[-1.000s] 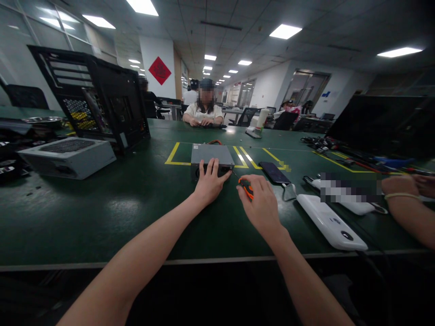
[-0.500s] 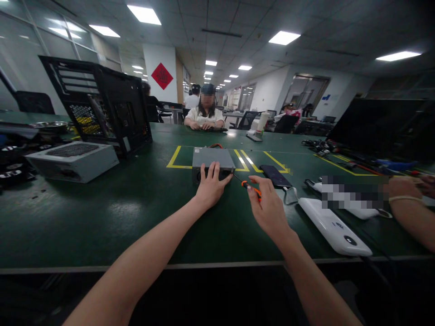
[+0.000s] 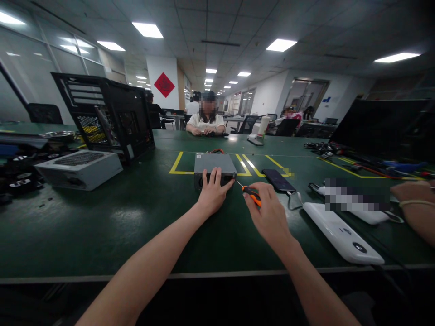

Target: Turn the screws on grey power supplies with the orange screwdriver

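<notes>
A small grey metal box (image 3: 214,163) lies on the green table (image 3: 136,226) inside a yellow marked square. My left hand (image 3: 213,192) rests against its near face, fingers stretched over the front edge. My right hand (image 3: 268,213) is closed on an orange-handled screwdriver (image 3: 251,195), whose thin shaft points at the box's near right corner.
A black computer case (image 3: 112,115) and a grey power supply (image 3: 79,168) stand at the left. A dark phone (image 3: 278,180), white power banks (image 3: 343,235) and cables lie at the right, next to another person's forearm (image 3: 416,210). A person sits across the table (image 3: 207,118).
My right hand turned the screwdriver so more of its shaft shows, tip toward the box's corner. The view tilted up slightly. My left hand stayed on the box.
</notes>
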Demonstrator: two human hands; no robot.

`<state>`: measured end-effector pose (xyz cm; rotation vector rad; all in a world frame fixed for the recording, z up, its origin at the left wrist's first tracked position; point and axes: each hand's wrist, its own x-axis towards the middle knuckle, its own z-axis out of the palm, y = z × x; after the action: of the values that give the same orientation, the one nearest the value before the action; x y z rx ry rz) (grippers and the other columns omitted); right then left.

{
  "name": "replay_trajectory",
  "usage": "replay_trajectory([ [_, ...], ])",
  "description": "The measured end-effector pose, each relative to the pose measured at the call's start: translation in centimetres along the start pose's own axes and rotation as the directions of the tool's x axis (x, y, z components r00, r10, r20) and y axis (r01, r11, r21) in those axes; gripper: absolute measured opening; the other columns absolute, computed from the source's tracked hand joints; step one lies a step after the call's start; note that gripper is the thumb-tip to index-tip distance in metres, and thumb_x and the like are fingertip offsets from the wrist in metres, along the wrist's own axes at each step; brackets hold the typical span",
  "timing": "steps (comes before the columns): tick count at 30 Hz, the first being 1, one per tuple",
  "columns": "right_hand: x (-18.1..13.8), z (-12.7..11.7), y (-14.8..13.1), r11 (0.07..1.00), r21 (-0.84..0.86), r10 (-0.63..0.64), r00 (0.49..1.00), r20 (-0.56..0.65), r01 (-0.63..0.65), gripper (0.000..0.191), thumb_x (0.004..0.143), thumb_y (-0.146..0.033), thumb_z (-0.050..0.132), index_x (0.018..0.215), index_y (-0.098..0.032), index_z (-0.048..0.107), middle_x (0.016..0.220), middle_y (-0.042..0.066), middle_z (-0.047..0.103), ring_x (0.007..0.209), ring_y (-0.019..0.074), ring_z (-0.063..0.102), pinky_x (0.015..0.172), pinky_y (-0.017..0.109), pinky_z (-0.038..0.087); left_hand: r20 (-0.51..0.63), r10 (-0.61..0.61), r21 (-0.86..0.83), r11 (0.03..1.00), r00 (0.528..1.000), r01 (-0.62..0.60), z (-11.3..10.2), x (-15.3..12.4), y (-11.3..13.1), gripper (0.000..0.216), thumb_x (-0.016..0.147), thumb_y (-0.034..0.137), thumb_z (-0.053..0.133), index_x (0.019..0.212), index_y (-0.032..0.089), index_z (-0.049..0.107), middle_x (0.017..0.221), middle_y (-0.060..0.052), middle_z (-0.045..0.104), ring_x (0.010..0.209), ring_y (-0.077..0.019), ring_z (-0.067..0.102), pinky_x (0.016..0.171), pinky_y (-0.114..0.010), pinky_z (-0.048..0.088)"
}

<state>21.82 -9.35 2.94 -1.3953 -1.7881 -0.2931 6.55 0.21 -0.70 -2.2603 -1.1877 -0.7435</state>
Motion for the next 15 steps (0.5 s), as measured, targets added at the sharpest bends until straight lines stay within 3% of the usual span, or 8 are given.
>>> replay_trajectory([
  [3,-0.13,0.19,0.16,0.998,0.012,0.054,0.998,-0.016,-0.054,0.023,0.091,-0.03,0.036,0.105,-0.017,0.048,0.1,0.012,0.055,0.088,0.0234,0.058,0.07,0.037,0.048,0.011,-0.007,-0.001,1.0,1.0,0.007,0.04,0.03,-0.01,0.047,0.084,0.024,0.053,0.129,0.036,0.046,0.141,-0.013,0.033,0.132,-0.0331,0.026,0.105,-0.061,0.015],
  [8,-0.43,0.56,0.46,0.999,-0.012,-0.051,0.999,0.004,0.051,0.021,0.082,-0.018,0.044,0.103,-0.019,0.047,0.098,0.009,0.058,0.091,0.0247,0.055,0.077,0.04,0.047,0.01,-0.004,0.003,1.0,1.0,0.004,0.12,0.03,0.02,0.046,0.084,0.025,0.052,0.129,0.035,0.047,0.141,-0.015,0.033,0.132,-0.0336,0.026,0.105,-0.061,0.015],
  [12,-0.18,0.39,0.64,0.998,-0.02,0.053,0.996,-0.071,-0.055,0.028,0.088,-0.032,0.04,0.111,-0.017,0.043,0.101,0.013,0.054,0.089,0.0257,0.056,0.071,0.041,0.049,0.016,-0.011,0.002,1.0,1.0,0.011,0.2,0.01,0.01,0.048,0.084,0.025,0.053,0.13,0.037,0.046,0.142,-0.014,0.032,0.133,-0.0332,0.025,0.105,-0.061,0.014],
  [15,-0.1,0.19,0.68,0.997,-0.008,0.071,0.995,-0.065,-0.072,0.029,0.09,-0.031,0.033,0.113,-0.016,0.04,0.098,0.012,0.053,0.084,0.0245,0.057,0.065,0.039,0.05,0.014,-0.012,0.001,1.0,1.0,0.012,0.24,0.01,-0.01,0.048,0.083,0.025,0.053,0.13,0.037,0.046,0.142,-0.014,0.031,0.133,-0.0335,0.025,0.105,-0.06,0.014],
])
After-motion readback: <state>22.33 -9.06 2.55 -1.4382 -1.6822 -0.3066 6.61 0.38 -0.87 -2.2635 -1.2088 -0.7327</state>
